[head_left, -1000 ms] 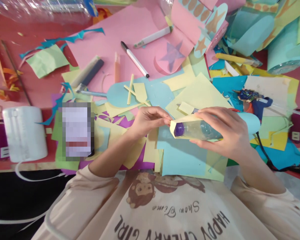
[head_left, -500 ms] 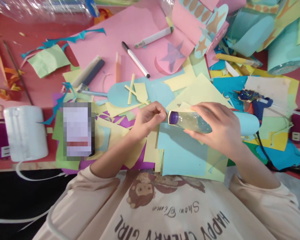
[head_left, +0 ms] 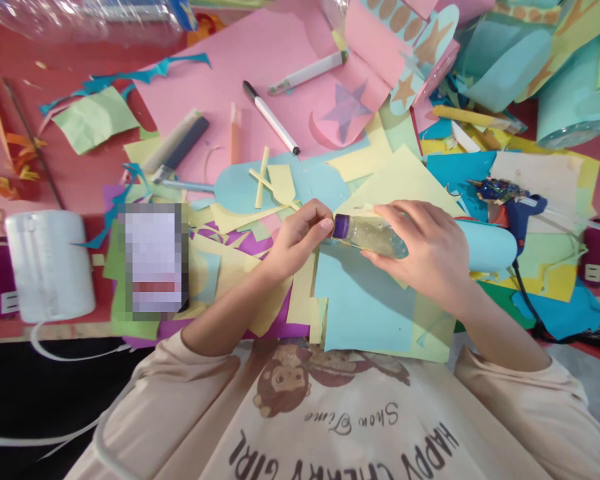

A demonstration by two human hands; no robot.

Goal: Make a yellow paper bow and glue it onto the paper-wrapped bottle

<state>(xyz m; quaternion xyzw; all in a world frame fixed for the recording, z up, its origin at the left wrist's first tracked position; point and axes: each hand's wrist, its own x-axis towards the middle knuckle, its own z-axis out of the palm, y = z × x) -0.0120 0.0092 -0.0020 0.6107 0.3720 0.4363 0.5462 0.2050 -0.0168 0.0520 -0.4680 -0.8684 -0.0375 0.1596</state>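
A clear plastic bottle (head_left: 373,235) with a purple cap (head_left: 341,226) lies on its side in the air over the paper, cap towards the left. My right hand (head_left: 420,250) is wrapped round its body. From behind that hand sticks out a light blue rounded piece (head_left: 490,245) at the bottle's far end. A thin pale yellow edge shows along the cap and under the bottle. My left hand (head_left: 305,237) is closed, thumb pressed to the curled fingers, its tips against the cap end; what they pinch is hidden. Below lies a light blue sheet (head_left: 367,303).
A glue gun (head_left: 523,210) with its cord lies to the right. Markers (head_left: 271,118) rest on pink paper (head_left: 205,87). At left are a phone (head_left: 155,260) with a blurred screen and a white case (head_left: 50,267). Paper scraps cover much of the table.
My right hand has brought the bottle slightly left and tilted it, so the cap now meets my left fingertips. The left hand has hardly moved.
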